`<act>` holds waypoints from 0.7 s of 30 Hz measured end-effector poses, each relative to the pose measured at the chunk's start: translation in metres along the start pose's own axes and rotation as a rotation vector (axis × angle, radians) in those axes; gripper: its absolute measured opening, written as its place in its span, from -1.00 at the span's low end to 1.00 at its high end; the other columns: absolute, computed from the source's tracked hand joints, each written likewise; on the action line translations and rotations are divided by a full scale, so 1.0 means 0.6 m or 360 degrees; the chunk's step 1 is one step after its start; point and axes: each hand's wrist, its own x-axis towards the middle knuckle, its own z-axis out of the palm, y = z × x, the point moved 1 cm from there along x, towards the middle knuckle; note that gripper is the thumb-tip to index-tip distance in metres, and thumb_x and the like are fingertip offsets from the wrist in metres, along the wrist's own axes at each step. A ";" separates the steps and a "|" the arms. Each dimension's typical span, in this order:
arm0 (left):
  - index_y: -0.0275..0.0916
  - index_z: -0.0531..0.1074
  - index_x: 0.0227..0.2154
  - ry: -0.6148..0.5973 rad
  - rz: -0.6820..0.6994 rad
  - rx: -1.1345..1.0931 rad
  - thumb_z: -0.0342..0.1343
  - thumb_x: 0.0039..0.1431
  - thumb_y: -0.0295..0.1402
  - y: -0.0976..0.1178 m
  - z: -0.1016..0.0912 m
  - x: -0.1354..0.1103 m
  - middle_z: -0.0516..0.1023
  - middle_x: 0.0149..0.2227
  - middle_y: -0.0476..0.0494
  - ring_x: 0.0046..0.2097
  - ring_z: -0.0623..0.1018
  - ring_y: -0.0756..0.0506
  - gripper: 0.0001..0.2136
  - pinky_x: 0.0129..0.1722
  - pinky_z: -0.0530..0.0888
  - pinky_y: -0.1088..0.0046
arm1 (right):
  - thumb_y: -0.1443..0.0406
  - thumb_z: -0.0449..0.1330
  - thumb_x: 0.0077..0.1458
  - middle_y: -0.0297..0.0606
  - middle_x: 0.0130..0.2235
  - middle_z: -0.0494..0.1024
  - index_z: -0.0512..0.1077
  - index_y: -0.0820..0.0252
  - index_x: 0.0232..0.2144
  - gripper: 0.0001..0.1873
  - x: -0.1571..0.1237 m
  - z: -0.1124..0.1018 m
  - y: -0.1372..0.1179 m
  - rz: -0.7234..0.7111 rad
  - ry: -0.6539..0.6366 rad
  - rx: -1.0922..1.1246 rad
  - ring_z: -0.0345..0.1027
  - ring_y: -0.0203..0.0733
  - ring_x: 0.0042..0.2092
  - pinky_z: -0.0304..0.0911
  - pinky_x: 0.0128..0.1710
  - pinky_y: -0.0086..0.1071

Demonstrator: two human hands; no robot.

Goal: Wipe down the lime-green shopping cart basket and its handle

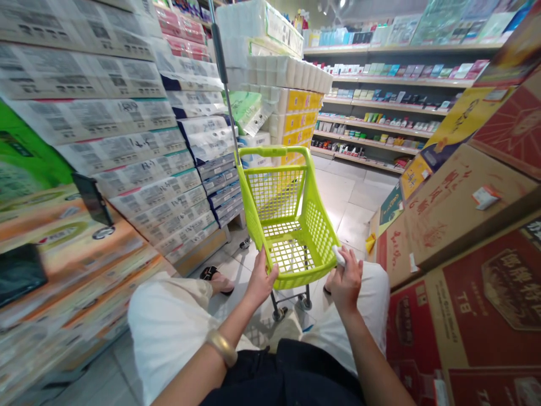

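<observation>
A small lime-green plastic shopping cart (291, 225) stands on the tiled floor in front of me, its basket empty. My left hand (261, 279) grips the near rim of the cart at its left corner, fingers curled over the edge. My right hand (346, 279) is closed around a small white object (338, 255), perhaps a cloth or wipe, pressed against the cart's right rim. A gold bangle sits on my left wrist. My knees in white trousers frame the cart.
Stacked packs of tissue and toilet paper (139, 158) rise close on the left. Red and brown cardboard cartons (456, 225) crowd the right. Shelves of goods (380, 107) line the far wall past a tiled aisle (346, 197). A metal pole (224, 79) stands behind the cart.
</observation>
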 end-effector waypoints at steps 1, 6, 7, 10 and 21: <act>-0.24 0.09 0.27 0.0006 0.0002 0.0012 -0.01 0.21 -0.16 0.000 0.002 0.000 0.27 0.21 -0.33 0.26 0.26 -0.24 -0.41 0.28 0.15 0.09 | 0.43 -0.06 0.16 -0.04 0.09 0.49 0.40 0.21 -0.03 -0.62 -0.005 0.004 -0.008 0.0005 -0.0006 0.0009 0.20 -0.01 0.26 -0.10 0.27 0.19; -0.24 0.08 0.27 0.0024 -0.0046 -0.0010 0.01 0.19 -0.15 -0.006 0.005 0.002 0.26 0.20 -0.33 0.25 0.26 -0.25 -0.38 0.26 0.20 0.10 | 0.48 -0.08 0.17 -0.08 0.11 0.48 0.38 0.19 0.00 -0.59 -0.070 0.037 -0.121 -0.0335 -0.0322 0.0249 0.18 -0.12 0.27 -0.08 0.31 0.01; -0.23 0.07 0.27 0.0012 -0.0069 -0.0036 0.01 0.18 -0.14 -0.008 0.004 0.002 0.26 0.20 -0.32 0.25 0.26 -0.25 -0.37 0.25 0.21 0.11 | 0.48 -0.08 0.18 -0.10 0.11 0.49 0.37 0.18 0.02 -0.58 -0.079 0.041 -0.139 -0.0420 -0.0399 0.0287 0.19 -0.14 0.27 -0.09 0.32 -0.04; -0.19 0.04 0.29 -0.0040 -0.0132 -0.0122 0.03 0.17 -0.13 -0.014 -0.004 0.002 0.23 0.22 -0.29 0.25 0.26 -0.23 -0.35 0.23 0.25 0.14 | 0.49 -0.07 0.19 -0.17 0.09 0.51 0.38 0.14 0.02 -0.58 -0.079 0.038 -0.146 -0.0569 -0.0517 0.0291 0.24 -0.19 0.24 -0.18 0.35 -0.11; -0.18 0.06 0.29 -0.0012 -0.0121 -0.0132 0.03 0.16 -0.18 -0.007 -0.006 0.001 0.24 0.23 -0.29 0.29 0.21 -0.23 -0.36 0.23 0.25 0.15 | 0.46 -0.09 0.17 -0.01 0.15 0.43 0.38 0.23 -0.02 -0.60 -0.024 0.015 -0.043 -0.0015 -0.0048 0.0066 0.13 -0.05 0.30 -0.05 0.28 0.14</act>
